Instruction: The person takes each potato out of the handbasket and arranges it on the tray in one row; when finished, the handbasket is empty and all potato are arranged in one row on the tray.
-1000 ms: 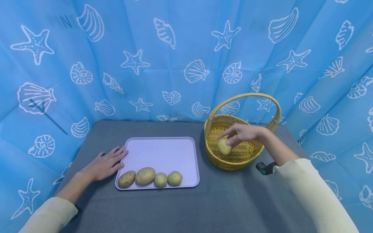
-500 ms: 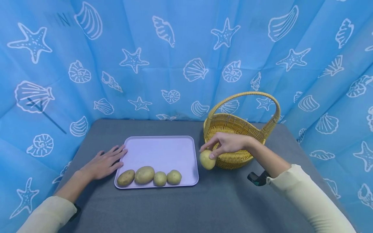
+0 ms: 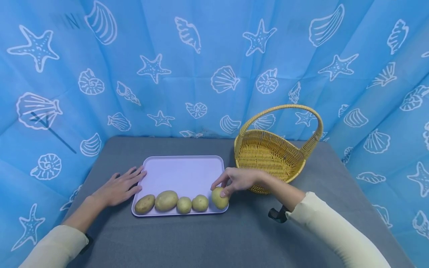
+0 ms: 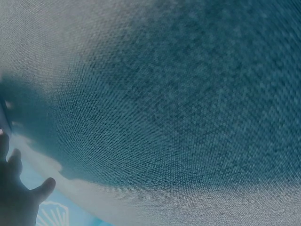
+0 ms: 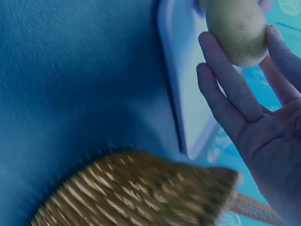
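My right hand point(image 3: 236, 180) pinches a potato point(image 3: 219, 198) between thumb and fingers, over the right front corner of a pale lilac tray point(image 3: 182, 171). In the right wrist view the same potato point(image 5: 237, 30) shows small dark specks. Along the tray's front edge lie several more potatoes in a row, from a long brown one point(image 3: 145, 204) and a large one point(image 3: 166, 201) to two small round ones, the last point(image 3: 200, 203) just left of the held one. My left hand point(image 3: 118, 189) lies flat with fingers spread, its fingertips at the tray's left rim.
A yellow wicker basket point(image 3: 268, 154) with a tall arched handle stands right of the tray, partly behind my right forearm. Grey cloth point(image 3: 174, 242) covers the table. A blue curtain point(image 3: 207, 48) with shell and starfish prints hangs behind and at both sides.
My right hand has carried the potato out of the basket, leftward and toward me, to the tray's right front corner. The left hand has stayed at the tray's left rim.
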Demonstrator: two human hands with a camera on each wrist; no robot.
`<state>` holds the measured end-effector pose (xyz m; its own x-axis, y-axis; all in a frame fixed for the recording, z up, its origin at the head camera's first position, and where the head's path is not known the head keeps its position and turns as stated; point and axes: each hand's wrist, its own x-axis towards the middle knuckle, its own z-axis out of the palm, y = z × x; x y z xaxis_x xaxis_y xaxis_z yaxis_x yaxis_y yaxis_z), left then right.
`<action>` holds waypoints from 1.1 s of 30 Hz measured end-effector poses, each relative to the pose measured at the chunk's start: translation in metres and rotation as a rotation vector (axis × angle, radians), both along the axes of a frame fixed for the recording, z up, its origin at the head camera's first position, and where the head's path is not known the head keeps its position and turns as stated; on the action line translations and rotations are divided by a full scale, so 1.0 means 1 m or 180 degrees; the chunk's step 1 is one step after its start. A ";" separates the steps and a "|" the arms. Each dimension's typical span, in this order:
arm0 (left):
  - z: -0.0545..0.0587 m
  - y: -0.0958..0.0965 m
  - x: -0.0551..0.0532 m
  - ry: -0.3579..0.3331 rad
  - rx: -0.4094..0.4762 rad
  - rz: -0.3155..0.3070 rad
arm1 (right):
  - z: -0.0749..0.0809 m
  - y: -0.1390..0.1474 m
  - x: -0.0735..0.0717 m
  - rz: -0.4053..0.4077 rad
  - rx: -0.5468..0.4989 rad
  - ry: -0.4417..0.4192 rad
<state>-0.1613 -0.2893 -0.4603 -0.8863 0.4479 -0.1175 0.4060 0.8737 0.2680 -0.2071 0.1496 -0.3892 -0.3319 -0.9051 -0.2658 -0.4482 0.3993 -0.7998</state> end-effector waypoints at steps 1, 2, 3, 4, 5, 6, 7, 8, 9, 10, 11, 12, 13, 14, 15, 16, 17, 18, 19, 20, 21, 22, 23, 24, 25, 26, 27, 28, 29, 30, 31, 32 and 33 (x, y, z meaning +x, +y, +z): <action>0.000 0.000 0.000 0.0000 -0.0004 0.0003 | -0.004 -0.003 0.000 0.0008 0.0004 -0.0030; 0.000 0.000 0.000 0.0001 -0.0004 0.0003 | -0.008 -0.005 0.000 0.0014 0.0000 -0.0067; 0.000 0.000 0.000 0.0000 -0.0010 0.0003 | -0.012 -0.006 0.000 0.0011 -0.0002 -0.0114; -0.001 0.000 0.000 0.0001 -0.0007 0.0001 | -0.015 -0.008 0.000 0.0001 -0.0007 -0.0177; -0.001 0.000 0.000 -0.0004 -0.0003 0.0000 | -0.018 -0.009 0.001 -0.0026 -0.0010 -0.0294; 0.000 0.000 0.001 -0.0005 -0.0001 -0.0004 | -0.021 -0.009 0.001 -0.0074 -0.0009 -0.0409; -0.001 0.000 0.001 -0.0005 0.0001 -0.0004 | -0.022 -0.009 0.001 -0.0123 0.0001 -0.0502; -0.001 0.000 0.001 0.0000 0.0002 -0.0010 | -0.024 -0.009 0.002 -0.0187 0.0011 -0.0601; -0.001 0.000 0.001 0.0002 0.0001 -0.0013 | -0.024 -0.009 0.002 -0.0242 0.0022 -0.0684; -0.002 -0.001 0.001 0.0003 0.0003 -0.0012 | -0.025 -0.009 0.002 -0.0277 0.0022 -0.0742; -0.002 -0.001 0.001 0.0001 0.0003 -0.0006 | -0.026 -0.009 0.003 -0.0303 0.0016 -0.0769; -0.003 -0.002 0.001 0.0012 0.0005 -0.0009 | -0.026 -0.008 0.003 -0.0300 0.0018 -0.0726; -0.004 -0.003 0.001 0.0030 0.0017 -0.0011 | -0.027 -0.008 0.003 -0.0289 0.0026 -0.0669; -0.005 -0.003 0.001 0.0036 0.0034 -0.0012 | -0.026 -0.008 0.003 -0.0276 0.0037 -0.0610; -0.006 -0.004 0.001 0.0052 0.0058 -0.0015 | -0.026 -0.008 0.004 -0.0263 0.0062 -0.0517; -0.008 -0.005 0.001 0.0072 0.0089 -0.0031 | -0.025 -0.008 0.004 -0.0270 0.0110 -0.0417; -0.009 -0.005 0.001 0.0095 0.0109 -0.0045 | -0.024 -0.008 0.005 -0.0277 0.0175 -0.0309; -0.010 -0.006 0.001 0.0130 0.0130 -0.0057 | -0.023 -0.008 0.006 -0.0282 0.0248 -0.0180; -0.010 -0.006 0.002 0.0139 0.0154 -0.0051 | -0.022 -0.008 0.008 -0.0283 0.0300 -0.0048; -0.010 -0.006 0.002 0.0142 0.0165 -0.0051 | -0.020 -0.008 0.010 -0.0295 0.0349 0.0080; -0.010 -0.005 0.002 0.0150 0.0183 -0.0048 | -0.018 -0.008 0.012 -0.0297 0.0379 0.0226; -0.010 -0.005 0.003 0.0133 0.0183 -0.0039 | -0.015 -0.007 0.014 -0.0314 0.0385 0.0332; -0.008 -0.004 0.004 0.0116 0.0181 -0.0017 | -0.012 -0.005 0.017 -0.0333 0.0362 0.0416; -0.007 -0.003 0.005 0.0087 0.0178 0.0005 | -0.008 -0.003 0.020 -0.0363 0.0324 0.0466; -0.005 -0.002 0.005 0.0047 0.0171 0.0025 | -0.003 0.000 0.022 -0.0396 0.0263 0.0470; -0.004 -0.002 0.005 0.0025 0.0148 0.0040 | 0.002 0.003 0.024 -0.0446 0.0211 0.0450; -0.002 -0.002 0.006 0.0006 0.0126 0.0059 | 0.009 0.007 0.025 -0.0478 0.0154 0.0447; -0.001 -0.002 0.006 -0.0004 0.0092 0.0071 | 0.016 0.012 0.026 -0.0535 0.0117 0.0434; 0.000 -0.002 0.005 -0.0011 0.0066 0.0079 | 0.024 0.019 0.027 -0.0585 0.0088 0.0449; 0.001 -0.002 0.005 -0.0016 0.0031 0.0085 | 0.032 0.026 0.027 -0.0632 0.0061 0.0496; 0.002 -0.003 0.005 -0.0014 0.0010 0.0088 | 0.039 0.034 0.026 -0.0674 0.0033 0.0571; 0.002 -0.003 0.004 -0.0013 -0.0017 0.0090 | 0.046 0.042 0.026 -0.0735 0.0022 0.0628; 0.002 -0.004 0.003 -0.0008 -0.0036 0.0086 | 0.052 0.052 0.024 -0.0786 0.0009 0.0702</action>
<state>-0.1581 -0.2929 -0.4583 -0.8978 0.4225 -0.1245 0.3816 0.8873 0.2590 -0.1828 0.2018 -0.3373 -0.5912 -0.7893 -0.1656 -0.4999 0.5197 -0.6929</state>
